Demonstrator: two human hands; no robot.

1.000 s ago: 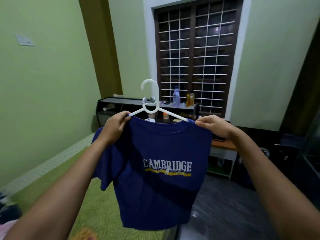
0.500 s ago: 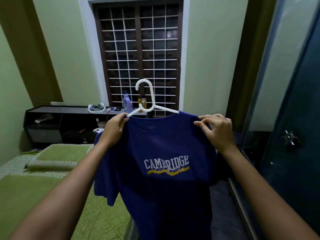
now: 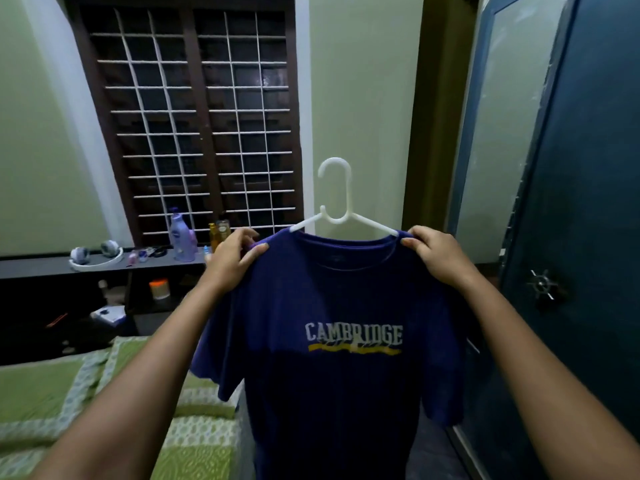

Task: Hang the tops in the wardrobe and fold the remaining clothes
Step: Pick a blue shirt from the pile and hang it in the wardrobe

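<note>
Both hands, the left hand [image 3: 232,261] and right hand [image 3: 437,255], pinched the shoulders of a blue T-shirt [image 3: 343,344] on a white hanger [image 3: 337,209], held up beside the wardrobe door [image 3: 585,188].

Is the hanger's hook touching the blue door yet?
Apart. The head view shows the hanger hook standing free in front of the pale wall, with a strip of wall between it and the blue door. Both hands hold the shirt shoulders.
</note>
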